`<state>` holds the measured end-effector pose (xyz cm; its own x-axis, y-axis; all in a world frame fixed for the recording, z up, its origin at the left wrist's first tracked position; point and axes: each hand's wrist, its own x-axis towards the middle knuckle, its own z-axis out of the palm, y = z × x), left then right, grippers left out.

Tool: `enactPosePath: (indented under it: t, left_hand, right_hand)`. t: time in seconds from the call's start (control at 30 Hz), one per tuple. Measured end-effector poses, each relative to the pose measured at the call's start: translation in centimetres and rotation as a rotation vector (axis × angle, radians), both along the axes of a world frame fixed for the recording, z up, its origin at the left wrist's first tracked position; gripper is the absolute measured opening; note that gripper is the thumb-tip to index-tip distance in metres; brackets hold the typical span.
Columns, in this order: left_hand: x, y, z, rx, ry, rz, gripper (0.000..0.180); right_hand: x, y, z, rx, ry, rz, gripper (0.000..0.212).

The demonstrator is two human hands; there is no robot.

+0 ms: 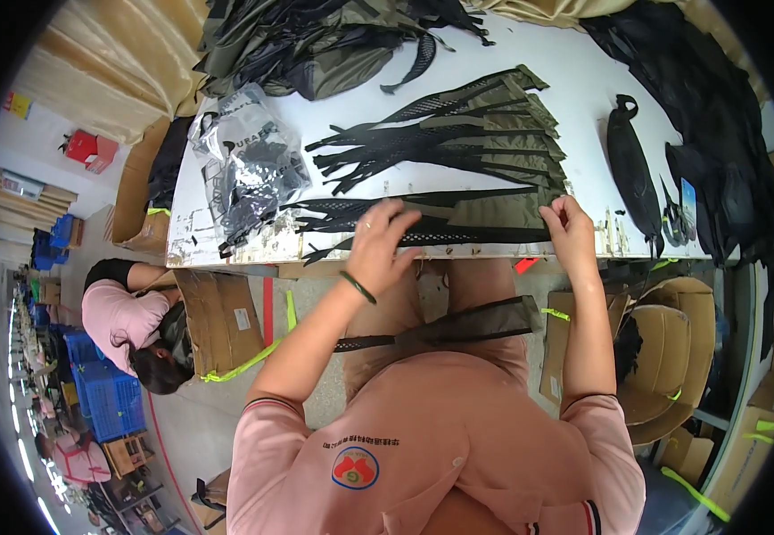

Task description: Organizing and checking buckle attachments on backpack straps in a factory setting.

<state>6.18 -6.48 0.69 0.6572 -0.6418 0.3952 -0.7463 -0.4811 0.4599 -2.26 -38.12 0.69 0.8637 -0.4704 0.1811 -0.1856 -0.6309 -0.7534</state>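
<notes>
The near strip (pixel 485 216) lies along the table's near edge — right hand (pixel 569 230) pinching its right end, left hand (pixel 382 241) loosely spread over its left part, gripping nothing visible — more strips (pixel 519 143) beyond.

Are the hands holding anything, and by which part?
The right hand pinches a green fabric strip on the table by its right end. Whether the left hand, over the strip, grips too cannot be told.

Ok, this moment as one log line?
left hand: spread over dark strips | right hand: at strips' right end | clear bag: further left
</notes>
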Motion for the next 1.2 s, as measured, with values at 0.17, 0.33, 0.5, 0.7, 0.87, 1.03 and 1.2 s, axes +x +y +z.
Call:
enactPosePath:
  t: [0.17,0.33,0.5,0.7,0.87,1.03,1.2]
  left_hand:
    - [2.5,-0.5,-3.3,0.348,0.063,0.015,0.076]
    - [0.4,-0.2,-5.2,0.349,0.013,0.045,0.072]
    - [-1.8,-0.1,-4.6,0.176,-0.046,0.020,0.047]
    - [-5.8,1.6,-5.1,0.180,0.003,-0.133,0.038]
    - [-11.3,6.3,-9.5,0.439,0.101,-0.207,0.043]
    - [-11.0,6.2,-8.1,0.438,0.339,-0.236,0.044]
    - [-8.2,4.0,-5.8,0.665,0.636,-0.382,0.038]
  right_hand:
    - [0.4,-2.8,-2.5,-0.299,0.232,-0.074,0.022]
    - [3.0,-2.6,0.4,-0.437,-0.027,-0.062,0.021]
    - [7.9,-5.4,-0.9,-0.458,0.149,-0.095,0.035]
    - [10.3,-6.0,-2.7,-0.403,0.155,-0.111,0.044]
    - [10.6,-5.6,-4.7,-0.427,0.267,-0.023,0.042]
    - [11.4,-7.0,-6.4,-0.495,0.116,0.030,0.037]
    - [10.2,-11.0,-6.6,-0.667,0.071,0.149,0.015]
